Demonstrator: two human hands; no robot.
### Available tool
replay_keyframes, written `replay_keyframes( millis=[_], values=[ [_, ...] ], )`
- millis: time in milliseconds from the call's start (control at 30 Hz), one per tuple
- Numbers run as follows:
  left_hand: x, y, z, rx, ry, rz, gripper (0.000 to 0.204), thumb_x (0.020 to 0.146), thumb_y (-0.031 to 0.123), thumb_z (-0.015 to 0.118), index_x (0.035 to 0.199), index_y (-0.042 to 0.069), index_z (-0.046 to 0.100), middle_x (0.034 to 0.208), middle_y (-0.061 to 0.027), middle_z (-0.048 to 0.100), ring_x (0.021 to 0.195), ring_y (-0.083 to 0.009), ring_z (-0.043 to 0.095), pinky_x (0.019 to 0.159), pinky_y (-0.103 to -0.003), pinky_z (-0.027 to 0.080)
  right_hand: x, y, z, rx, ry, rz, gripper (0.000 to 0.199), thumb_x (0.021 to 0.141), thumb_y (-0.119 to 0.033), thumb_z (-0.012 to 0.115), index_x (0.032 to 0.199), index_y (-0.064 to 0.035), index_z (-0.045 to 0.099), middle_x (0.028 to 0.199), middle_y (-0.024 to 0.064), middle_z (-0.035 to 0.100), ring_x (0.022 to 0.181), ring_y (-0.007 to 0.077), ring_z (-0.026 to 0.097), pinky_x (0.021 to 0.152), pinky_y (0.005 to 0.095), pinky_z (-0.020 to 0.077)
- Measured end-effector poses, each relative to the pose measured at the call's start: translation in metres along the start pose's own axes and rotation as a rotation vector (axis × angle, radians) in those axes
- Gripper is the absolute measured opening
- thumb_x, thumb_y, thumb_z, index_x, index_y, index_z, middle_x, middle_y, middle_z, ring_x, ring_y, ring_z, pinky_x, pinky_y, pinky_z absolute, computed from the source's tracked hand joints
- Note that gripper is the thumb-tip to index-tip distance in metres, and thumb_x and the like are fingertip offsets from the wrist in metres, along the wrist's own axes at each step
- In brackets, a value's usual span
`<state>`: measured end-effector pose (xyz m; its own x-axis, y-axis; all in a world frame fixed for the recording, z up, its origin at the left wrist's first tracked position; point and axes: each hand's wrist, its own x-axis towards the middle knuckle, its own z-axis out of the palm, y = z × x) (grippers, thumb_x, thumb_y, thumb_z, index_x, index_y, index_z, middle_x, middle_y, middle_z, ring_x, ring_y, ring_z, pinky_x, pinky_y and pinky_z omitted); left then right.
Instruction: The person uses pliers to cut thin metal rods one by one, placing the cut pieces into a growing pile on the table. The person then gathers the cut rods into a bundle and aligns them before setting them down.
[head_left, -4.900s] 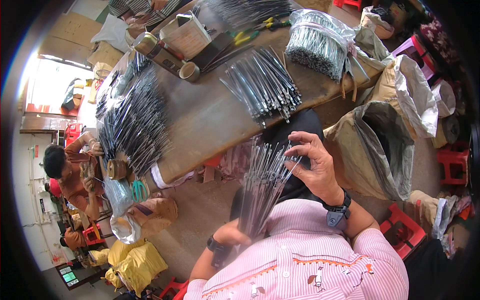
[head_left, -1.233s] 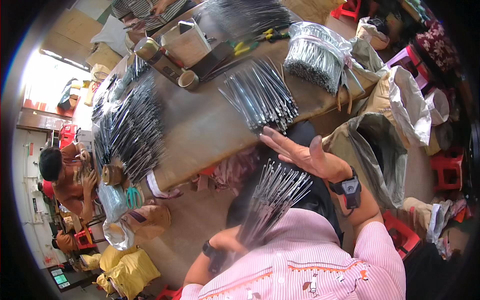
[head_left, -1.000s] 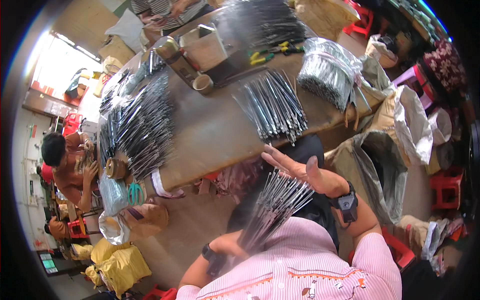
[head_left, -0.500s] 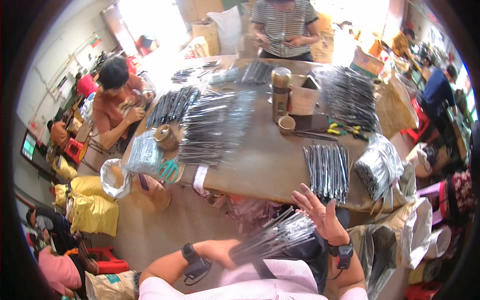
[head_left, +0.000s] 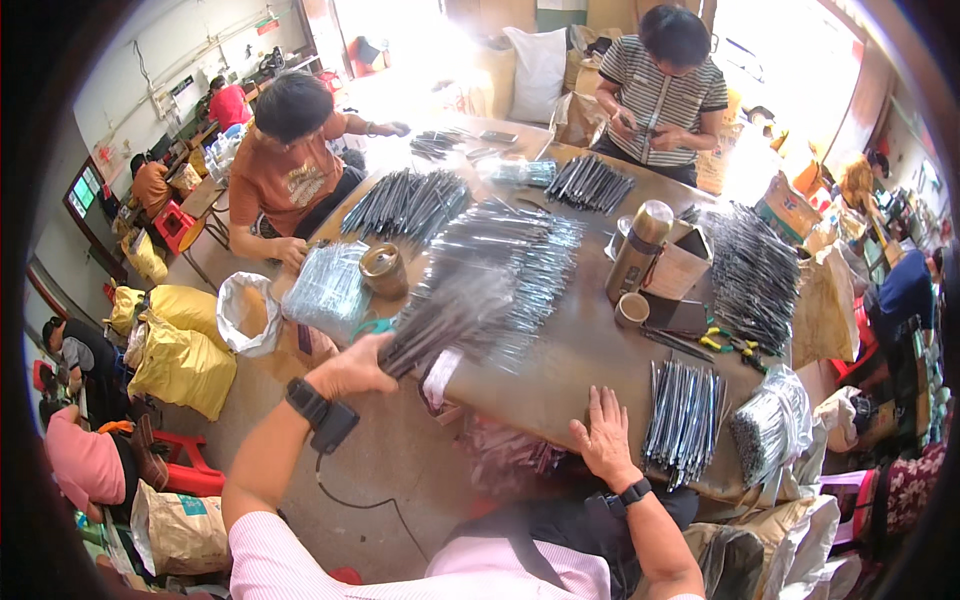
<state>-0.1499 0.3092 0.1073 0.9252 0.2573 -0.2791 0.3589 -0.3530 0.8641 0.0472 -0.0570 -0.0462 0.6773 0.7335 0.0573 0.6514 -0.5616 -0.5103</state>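
My left hand (head_left: 358,366) is closed around one end of a bundle of thin dark rods (head_left: 440,325). Motion blurs the bundle, whose far end lies over a broad pile of similar rods with a clear plastic shine (head_left: 530,260); whether they touch, I cannot tell. Palm down on the brown table (head_left: 560,385), close to its near edge, my right hand (head_left: 605,440) has its fingers stretched out and holds nothing. Just right of it lies a row of dark rods (head_left: 685,415). Beside that sits a plastic-wrapped bundle (head_left: 770,425).
A steel flask (head_left: 640,250), a cup (head_left: 631,310), a box (head_left: 682,260) and yellow-handled pliers (head_left: 715,338) stand or lie right of the middle. A round tin (head_left: 384,270) is at the left. Two people (head_left: 290,165) (head_left: 665,95) work around the table.
My left hand has swung the bundle from in front of my body up and left over the table pile. My right hand has left the bundle and come down on the table. The view has shifted.
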Motion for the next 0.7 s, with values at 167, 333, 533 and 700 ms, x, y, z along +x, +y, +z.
replay_keyframes(
  millis=[167, 333, 533, 700],
  values=[
    [0.061, 0.008, -0.052, 0.229, 0.2, 0.032, 0.047, 0.066, 0.004, 0.071, 0.111, -0.002, 0.061, 0.081, -0.0041, 0.064, 0.071, -0.0092, 0.058, 0.06, -0.028, 0.049, 0.012, 0.006, 0.023, -0.267, 0.002, -0.069, 0.078, 0.092, -0.052, 0.053, 0.149, -0.002, 0.035, 0.154, 0.0288, 0.028, 0.146, 0.042, 0.021, 0.116, 0.0624, 0.0105],
    [0.129, 0.024, -0.092, 0.537, 0.293, 0.214, 0.053, 0.062, 0.011, 0.073, 0.111, -0.004, 0.058, 0.082, -0.011, 0.062, 0.072, -0.0173, 0.055, 0.069, -0.032, 0.047, 0.01, 0.004, 0.027, -0.364, -0.029, -0.077, 0.085, 0.089, -0.06, 0.052, 0.15, -0.0028, 0.035, 0.155, 0.0293, 0.025, 0.147, 0.0422, 0.017, 0.116, 0.0634, 0.0072],
    [0.198, 0.045, -0.096, 0.791, 0.267, 0.171, 0.052, 0.065, 0.012, 0.069, 0.114, 0.001, 0.055, 0.098, -0.0274, 0.066, 0.101, -0.0446, 0.062, 0.086, -0.047, 0.05, 0.016, 0.001, 0.023, -0.296, -0.039, -0.047, 0.09, 0.083, -0.061, 0.06, 0.149, -0.004, 0.036, 0.155, 0.029, 0.025, 0.148, 0.0424, 0.017, 0.116, 0.0647, 0.0066],
    [0.24, 0.045, -0.085, 0.921, 0.182, 0.221, 0.053, 0.063, 0.013, 0.071, 0.112, 0.003, 0.055, 0.096, -0.0246, 0.066, 0.097, -0.0441, 0.063, 0.083, -0.046, 0.05, 0.017, -0.002, 0.016, -0.259, -0.091, -0.007, 0.09, 0.086, -0.067, 0.052, 0.149, -0.0042, 0.036, 0.156, 0.0288, 0.025, 0.148, 0.0418, 0.017, 0.116, 0.0642, 0.0063]
  ],
)
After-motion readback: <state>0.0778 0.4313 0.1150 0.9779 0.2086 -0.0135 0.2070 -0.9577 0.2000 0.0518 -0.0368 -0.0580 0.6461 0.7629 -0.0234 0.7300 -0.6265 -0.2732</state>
